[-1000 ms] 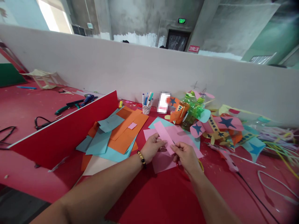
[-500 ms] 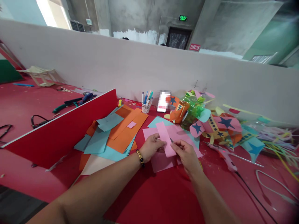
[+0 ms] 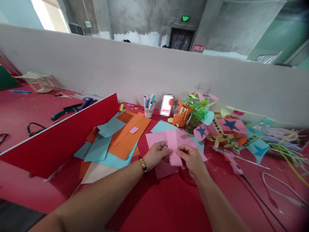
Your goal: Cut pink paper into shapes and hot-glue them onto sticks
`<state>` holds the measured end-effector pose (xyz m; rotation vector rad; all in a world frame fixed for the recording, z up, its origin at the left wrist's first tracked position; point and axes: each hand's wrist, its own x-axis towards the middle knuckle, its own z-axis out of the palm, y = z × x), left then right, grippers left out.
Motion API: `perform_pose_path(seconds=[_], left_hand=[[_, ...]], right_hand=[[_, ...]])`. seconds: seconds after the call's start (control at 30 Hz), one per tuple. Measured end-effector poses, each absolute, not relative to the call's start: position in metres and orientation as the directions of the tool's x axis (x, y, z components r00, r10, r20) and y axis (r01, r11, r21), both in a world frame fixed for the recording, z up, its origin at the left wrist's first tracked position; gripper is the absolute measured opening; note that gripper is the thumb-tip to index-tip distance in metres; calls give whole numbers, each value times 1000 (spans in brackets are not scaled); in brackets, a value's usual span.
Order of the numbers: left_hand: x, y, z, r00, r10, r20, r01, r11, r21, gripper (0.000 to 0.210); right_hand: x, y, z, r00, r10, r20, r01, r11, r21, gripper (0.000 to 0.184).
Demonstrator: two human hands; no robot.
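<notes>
A folded strip of pink paper (image 3: 172, 139) is held upright between my two hands, over larger pink sheets (image 3: 154, 139) on the red table. My left hand (image 3: 158, 154), with a beaded bracelet (image 3: 143, 165) at the wrist, pinches the strip's left edge. On the other edge, the thumb and fingers of my right hand (image 3: 191, 159) are closed on the same strip. A red curved piece (image 3: 187, 180) shows below my right hand; its kind is hard to make out. Light blue paper (image 3: 162, 125) lies beneath the pink sheets.
Orange sheets (image 3: 130, 138) and blue sheets (image 3: 98, 149) are piled on the left, beside a red divider (image 3: 58, 141). A pen cup (image 3: 148, 112) stands behind. Green bottles (image 3: 198, 111) and paper-decorated planes (image 3: 231, 125) crowd the right, near a pink glue gun (image 3: 231, 162).
The pink strip has turned from a slant to nearly upright. A dark tip beside my right fingers no longer shows. The whole view has shifted slightly.
</notes>
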<state>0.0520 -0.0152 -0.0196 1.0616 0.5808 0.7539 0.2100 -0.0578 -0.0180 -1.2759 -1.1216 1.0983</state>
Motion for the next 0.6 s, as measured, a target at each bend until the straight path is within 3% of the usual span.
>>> perform_pose_path(seconds=[0.23,0.6], left_hand=[[53,-17,-18,616,783,-83,-280,316,907,38],[51,-15,-19,610,787,-89,-246,295,923,37]], right_hand=[[209,-59,-17,105,994,-39,-121,-26,-992,23],[206,-59,-16,99,995,-33,-203,-12,-979,18]])
